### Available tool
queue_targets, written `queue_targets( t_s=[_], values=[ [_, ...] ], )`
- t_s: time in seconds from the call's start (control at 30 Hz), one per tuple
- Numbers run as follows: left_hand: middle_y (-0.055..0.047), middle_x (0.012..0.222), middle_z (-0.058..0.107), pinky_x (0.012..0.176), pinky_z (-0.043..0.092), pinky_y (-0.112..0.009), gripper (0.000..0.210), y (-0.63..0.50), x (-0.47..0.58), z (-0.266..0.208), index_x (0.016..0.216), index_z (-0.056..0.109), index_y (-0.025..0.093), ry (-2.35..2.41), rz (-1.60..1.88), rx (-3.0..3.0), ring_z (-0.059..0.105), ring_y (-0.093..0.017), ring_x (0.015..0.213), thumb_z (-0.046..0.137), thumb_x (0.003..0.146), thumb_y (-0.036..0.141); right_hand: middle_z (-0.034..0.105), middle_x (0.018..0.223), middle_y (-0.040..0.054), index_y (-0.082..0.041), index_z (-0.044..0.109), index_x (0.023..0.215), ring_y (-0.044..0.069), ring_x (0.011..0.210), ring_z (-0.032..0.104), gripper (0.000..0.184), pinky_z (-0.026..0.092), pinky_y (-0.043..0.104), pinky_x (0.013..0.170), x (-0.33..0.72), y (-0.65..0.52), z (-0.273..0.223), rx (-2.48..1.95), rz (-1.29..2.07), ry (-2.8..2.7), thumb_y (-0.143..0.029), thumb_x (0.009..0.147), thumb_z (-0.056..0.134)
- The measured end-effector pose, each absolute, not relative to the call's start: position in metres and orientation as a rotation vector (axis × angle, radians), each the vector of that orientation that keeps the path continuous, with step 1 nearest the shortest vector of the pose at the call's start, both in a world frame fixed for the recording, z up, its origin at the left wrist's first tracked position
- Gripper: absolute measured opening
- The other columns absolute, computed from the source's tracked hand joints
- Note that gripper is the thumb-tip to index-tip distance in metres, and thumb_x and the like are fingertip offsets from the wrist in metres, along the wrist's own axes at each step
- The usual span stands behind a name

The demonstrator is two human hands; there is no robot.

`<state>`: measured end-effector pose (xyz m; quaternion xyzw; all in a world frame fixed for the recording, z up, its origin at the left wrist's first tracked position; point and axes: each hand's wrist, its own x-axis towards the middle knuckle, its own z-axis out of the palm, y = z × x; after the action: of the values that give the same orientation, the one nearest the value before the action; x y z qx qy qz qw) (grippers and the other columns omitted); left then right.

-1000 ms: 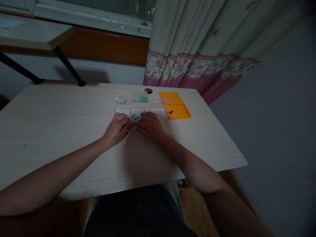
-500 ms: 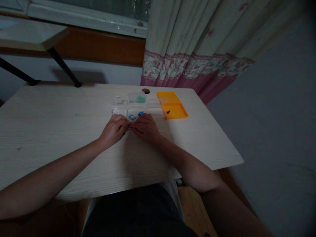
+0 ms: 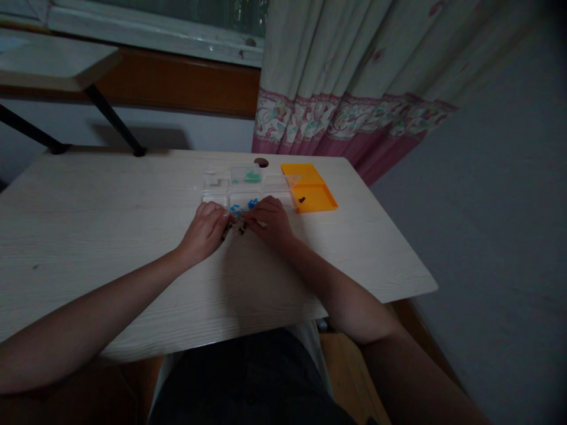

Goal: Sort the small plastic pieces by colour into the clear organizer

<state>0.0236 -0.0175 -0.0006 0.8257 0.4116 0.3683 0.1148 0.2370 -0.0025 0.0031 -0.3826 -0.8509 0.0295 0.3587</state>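
Note:
Between my hands is a small patterned object (image 3: 241,228) in dark brown and pale tones, too small and dim to name. My left hand (image 3: 206,230) has its fingers closed on its left side. My right hand (image 3: 271,221) pinches at its upper right with thumb and fingers. Just beyond the fingers stands a clear plastic compartment box (image 3: 216,190). Small blue pieces (image 3: 253,203) lie in its near middle part, and green pieces (image 3: 252,176) in the far middle part.
An orange tray (image 3: 315,198) with a small dark piece (image 3: 302,200) in it sits right of the clear box, whose right end overlaps it. Behind is a cable hole (image 3: 261,163) in the wooden table (image 3: 146,254). A raised shelf (image 3: 57,62) stands at the back left; a curtain (image 3: 319,77) hangs behind.
My right hand has shifted slightly right and up, apart from my left. More of the small brown and pale object now shows between them.

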Motion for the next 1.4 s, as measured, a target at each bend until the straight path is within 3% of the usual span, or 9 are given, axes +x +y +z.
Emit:
queue_targets(
  t_s=[0.2,0.37,0.77,1.2,1.4],
  values=[
    [-0.009,0.095,0.056,0.089,0.041,-0.044,0.03,-0.02,0.026,-0.002,0.117,0.063,0.019,1.258,0.964,2.542,0.049,-0.026,0.097,0.046,0.093,0.025,0.07,0.083,0.0023,-0.027,0.075,0.093,0.017,0.086,0.059,0.023,0.043,0.034,0.085,0.244,0.005,0.002,-1.16,0.137,-2.034,-0.039,0.092,0.056],
    [-0.01,0.106,0.054,0.091,0.041,-0.046,0.037,-0.022,0.025,-0.006,0.124,0.062,0.024,1.253,0.876,2.613,0.046,-0.028,0.104,0.051,0.088,0.023,0.072,0.084,0.0017,-0.027,0.075,0.094,0.017,0.087,0.061,0.025,0.044,0.035,0.085,0.246,0.009,0.001,-1.247,0.175,-1.938,-0.043,0.091,0.056],
    [-0.011,0.11,0.052,0.09,0.04,-0.048,0.032,-0.021,0.026,-0.008,0.119,0.065,0.028,1.286,0.787,2.724,0.044,-0.031,0.107,0.054,0.088,0.028,0.071,0.083,0.0011,-0.026,0.075,0.092,0.017,0.084,0.06,0.029,0.043,0.033,0.084,0.247,0.011,0.002,-1.268,0.199,-1.942,-0.046,0.092,0.053],
    [-0.011,0.111,0.055,0.091,0.041,-0.046,0.018,-0.024,0.026,-0.004,0.099,0.069,0.021,1.283,0.757,2.691,0.047,-0.03,0.108,0.057,0.087,0.027,0.069,0.074,0.0,-0.027,0.075,0.087,0.016,0.077,0.059,0.023,0.043,0.033,0.08,0.247,0.015,-0.003,-1.186,0.179,-1.898,-0.043,0.09,0.059],
    [-0.012,0.108,0.055,0.09,0.043,-0.045,0.019,-0.025,0.028,-0.001,0.1,0.065,0.018,1.327,0.749,2.7,0.048,-0.029,0.105,0.055,0.087,0.028,0.07,0.076,0.0,-0.026,0.075,0.088,0.016,0.078,0.06,0.024,0.043,0.032,0.081,0.248,0.013,-0.002,-1.182,0.187,-1.895,-0.042,0.091,0.058]
  ],
)
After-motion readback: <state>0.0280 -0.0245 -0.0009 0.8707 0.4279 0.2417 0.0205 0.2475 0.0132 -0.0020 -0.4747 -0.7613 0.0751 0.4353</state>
